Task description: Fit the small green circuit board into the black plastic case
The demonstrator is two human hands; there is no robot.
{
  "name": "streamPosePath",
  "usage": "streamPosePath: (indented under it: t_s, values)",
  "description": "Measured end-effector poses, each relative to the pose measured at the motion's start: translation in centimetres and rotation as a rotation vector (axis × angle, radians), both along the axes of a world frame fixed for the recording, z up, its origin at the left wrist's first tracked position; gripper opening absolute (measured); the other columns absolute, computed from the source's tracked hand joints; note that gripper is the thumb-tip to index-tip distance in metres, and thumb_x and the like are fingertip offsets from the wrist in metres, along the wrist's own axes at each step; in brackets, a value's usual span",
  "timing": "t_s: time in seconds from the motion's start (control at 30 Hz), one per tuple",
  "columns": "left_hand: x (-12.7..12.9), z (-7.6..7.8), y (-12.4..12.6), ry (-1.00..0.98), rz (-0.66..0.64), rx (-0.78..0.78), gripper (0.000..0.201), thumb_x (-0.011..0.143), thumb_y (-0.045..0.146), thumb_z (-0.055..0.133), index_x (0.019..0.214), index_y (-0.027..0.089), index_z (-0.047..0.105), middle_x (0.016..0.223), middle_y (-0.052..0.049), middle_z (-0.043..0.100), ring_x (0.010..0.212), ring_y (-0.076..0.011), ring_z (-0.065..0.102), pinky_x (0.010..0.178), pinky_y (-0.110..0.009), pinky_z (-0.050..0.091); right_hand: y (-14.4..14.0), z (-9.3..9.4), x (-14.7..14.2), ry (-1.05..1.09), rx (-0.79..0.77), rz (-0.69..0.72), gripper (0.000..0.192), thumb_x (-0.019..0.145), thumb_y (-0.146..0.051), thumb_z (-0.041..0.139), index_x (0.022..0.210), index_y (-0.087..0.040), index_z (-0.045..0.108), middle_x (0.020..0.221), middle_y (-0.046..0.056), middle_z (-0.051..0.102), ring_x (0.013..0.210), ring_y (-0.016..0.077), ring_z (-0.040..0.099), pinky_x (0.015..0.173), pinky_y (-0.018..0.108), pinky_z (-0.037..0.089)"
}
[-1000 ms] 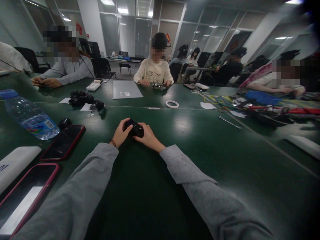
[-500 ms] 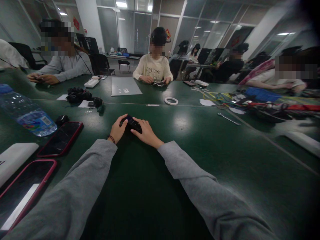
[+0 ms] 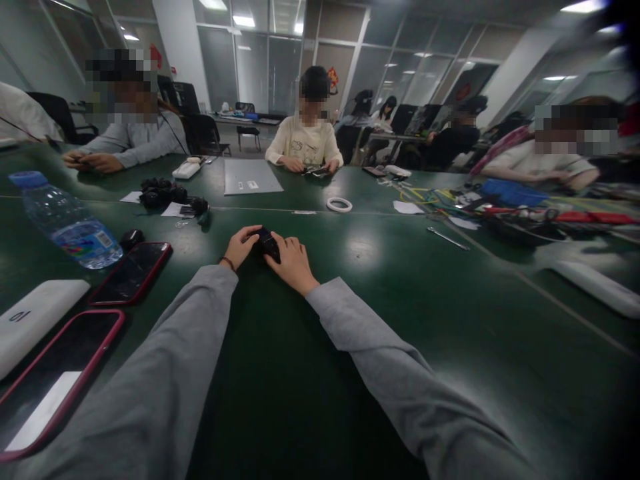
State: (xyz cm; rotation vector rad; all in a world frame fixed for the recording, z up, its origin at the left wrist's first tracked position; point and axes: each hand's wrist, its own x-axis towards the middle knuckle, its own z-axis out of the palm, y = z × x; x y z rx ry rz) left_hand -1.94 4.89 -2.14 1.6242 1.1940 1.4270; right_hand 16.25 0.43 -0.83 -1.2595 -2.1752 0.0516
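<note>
The room is dim, lit from above by ceiling panels (image 3: 243, 21) that show as bright white patches. They leave a soft pale glare on the dark green worktop (image 3: 365, 248) near its middle, and weaker sheen toward its far edge. Shadows are faint and spread out. The wide lens bends straight lines and darkens the corners, most at the right. The right side is smeared and out of focus; the middle is sharper.

Bottle (image 3: 67, 223) left of phone (image 3: 131, 272)

A water bottle (image 3: 67, 223) lies beside two red-cased phones (image 3: 133, 272) on the green table (image 3: 450, 320).
</note>
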Motion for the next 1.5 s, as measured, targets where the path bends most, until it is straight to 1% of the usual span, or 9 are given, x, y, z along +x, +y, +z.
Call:
streamPosePath:
  t_s: [0.1, 0.27, 0.4, 0.5, 0.67, 0.97, 1.07, 1.27, 1.5]
  values:
    - [-0.2, 0.3, 0.4, -0.026, -0.06, -0.022, 0.041, 0.076, 0.032, 0.058, 0.114, 0.015, 0.061, 0.118, -0.01, 0.062, 0.11, -0.0213, 0.057, 0.102, -0.039, 0.041, -0.1, -0.2, 0.0, 0.025, 0.0, -0.013, 0.064, 0.087, -0.049, 0.054, 0.14, -0.021, 0.034, 0.116, 0.014, 0.053, 0.115, 0.0316, 0.04, 0.094, 0.049, 0.036]
    - [-0.5, 0.5, 0.1, -0.089, 0.029, -0.128, 0.056, 0.075, 0.039, 0.063, 0.125, 0.015, 0.052, 0.102, -0.009, 0.066, 0.096, -0.0196, 0.061, 0.094, -0.039, 0.045, 1.2, -0.6, 0.7, 0.32, -0.094, 0.024, 0.062, 0.086, -0.061, 0.048, 0.131, -0.019, 0.044, 0.116, 0.012, 0.054, 0.115, 0.0269, 0.042, 0.097, 0.044, 0.036]
    - [-0.8, 0.1, 0.7, -0.059, 0.076, -0.155, 0.051, 0.077, 0.045, 0.062, 0.117, 0.015, 0.057, 0.097, -0.008, 0.066, 0.094, -0.0189, 0.06, 0.092, -0.036, 0.044, 2.9, -1.2, 1.5, 0.719, -0.251, 0.017, 0.046, 0.089, -0.058, 0.041, 0.108, -0.018, 0.051, 0.09, 0.004, 0.057, 0.09, 0.0173, 0.052, 0.084, 0.031, 0.042]
    - [-1.7, -0.2, 1.7, -0.058, 0.182, -0.139, 0.043, 0.077, 0.044, 0.062, 0.108, 0.015, 0.059, 0.099, -0.007, 0.065, 0.095, -0.0176, 0.06, 0.09, -0.032, 0.043, 3.5, -1.8, 2.0, 0.89, -0.284, -0.07, 0.026, 0.084, -0.045, 0.052, 0.086, -0.02, 0.045, 0.075, -0.003, 0.05, 0.07, 0.0112, 0.049, 0.068, 0.023, 0.04]
    - [-3.0, -0.4, 2.8, -0.11, 0.3, -0.125, 0.037, 0.072, 0.043, 0.066, 0.094, 0.014, 0.056, 0.081, -0.003, 0.061, 0.076, -0.0125, 0.057, 0.078, -0.027, 0.043, 3.5, -2.0, 2.3, 0.868, -0.21, -0.108, 0.023, 0.069, -0.013, 0.049, 0.062, -0.02, 0.028, 0.058, -0.007, 0.029, 0.054, 0.0074, 0.031, 0.053, 0.02, 0.025]
    - [-3.9, 0.1, 2.8, -0.211, 0.299, -0.13, 0.032, 0.053, 0.015, 0.065, 0.063, 0.02, 0.034, 0.054, 0.009, 0.037, 0.046, -0.0051, 0.034, 0.046, -0.018, 0.026, 4.8, -2.2, 2.6, 0.626, -0.278, 0.164, 0.019, 0.062, -0.013, 0.044, 0.056, -0.019, 0.028, 0.053, -0.007, 0.027, 0.053, 0.0073, 0.029, 0.052, 0.02, 0.02]
    - [-4.2, 0.0, 2.8, -0.196, 0.242, -0.169, 0.038, 0.054, 0.017, 0.061, 0.056, 0.021, 0.023, 0.048, 0.01, 0.028, 0.042, -0.0044, 0.025, 0.043, -0.019, 0.018, 5.7, -2.4, 2.5, 0.625, -0.262, 0.15, 0.019, 0.062, -0.013, 0.044, 0.056, -0.019, 0.027, 0.053, -0.007, 0.027, 0.053, 0.0073, 0.028, 0.053, 0.021, 0.02]
    - [-3.3, 0.7, 2.7, 0.287, 0.023, -0.194, 0.031, 0.052, 0.011, 0.056, 0.047, 0.018, 0.026, 0.045, 0.008, 0.026, 0.046, -0.0041, 0.024, 0.047, -0.019, 0.015, 7.8, -2.1, 2.5, 0.577, -0.287, 0.198, 0.023, 0.065, -0.014, 0.048, 0.055, -0.019, 0.028, 0.053, -0.007, 0.027, 0.053, 0.0068, 0.027, 0.053, 0.021, 0.019]
    - [-3.4, 2.9, 2.3, 0.434, -0.291, -0.4, 0.055, 0.05, 0.031, 0.075, 0.053, 0.021, 0.021, 0.048, 0.009, 0.025, 0.047, -0.0055, 0.022, 0.049, -0.022, 0.017, 8.7, -0.8, 3.6, 0.635, -0.597, 0.398, 0.045, 0.067, -0.039, 0.068, 0.058, -0.02, 0.028, 0.054, -0.009, 0.027, 0.05, 0.0049, 0.023, 0.049, 0.019, 0.019]
